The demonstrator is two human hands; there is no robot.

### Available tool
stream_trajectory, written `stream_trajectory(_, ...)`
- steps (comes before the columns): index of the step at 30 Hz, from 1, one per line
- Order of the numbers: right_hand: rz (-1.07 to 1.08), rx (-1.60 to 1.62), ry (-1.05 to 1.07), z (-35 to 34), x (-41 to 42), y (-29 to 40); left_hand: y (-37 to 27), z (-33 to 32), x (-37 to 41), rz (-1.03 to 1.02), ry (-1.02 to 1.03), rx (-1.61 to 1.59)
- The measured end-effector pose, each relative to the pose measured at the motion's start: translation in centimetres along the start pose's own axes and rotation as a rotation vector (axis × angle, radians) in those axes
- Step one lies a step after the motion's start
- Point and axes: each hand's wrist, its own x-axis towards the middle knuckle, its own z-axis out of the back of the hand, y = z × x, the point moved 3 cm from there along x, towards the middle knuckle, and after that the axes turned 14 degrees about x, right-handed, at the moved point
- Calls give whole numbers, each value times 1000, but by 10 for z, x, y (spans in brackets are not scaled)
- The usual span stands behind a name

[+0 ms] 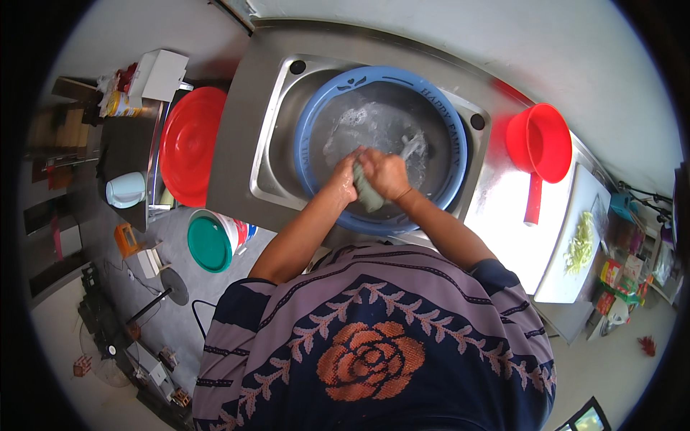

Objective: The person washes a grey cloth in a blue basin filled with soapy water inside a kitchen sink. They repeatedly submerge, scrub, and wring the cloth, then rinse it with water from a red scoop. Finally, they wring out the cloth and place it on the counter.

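Note:
My left hand and my right hand are closed together around a wet, greyish-green cloth. One bunched end of the cloth sticks out below my hands, towards my body. Both hands are over the near half of a blue plastic basin, whose rim bears dark lettering. Cloudy, sudsy water lies in the basin. A whitish streak, either foam or part of the cloth, shows just beyond my right hand. The basin sits in a stainless steel sink.
Right of the sink are a red plastic dipper and a white cutting board with shredded pale-green vegetable. To the left stand a large red basin, a light-blue mug and a white bucket with a green lid. A fan stands lower left.

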Motion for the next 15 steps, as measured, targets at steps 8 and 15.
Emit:
stream_trajectory(8,-80,127,-33,-14,5,35,-28,24,2,53,43,-53)
stream_trajectory(15,-114,-337,-4,14,33,-69,-11,-48,-34,33,-278,7)
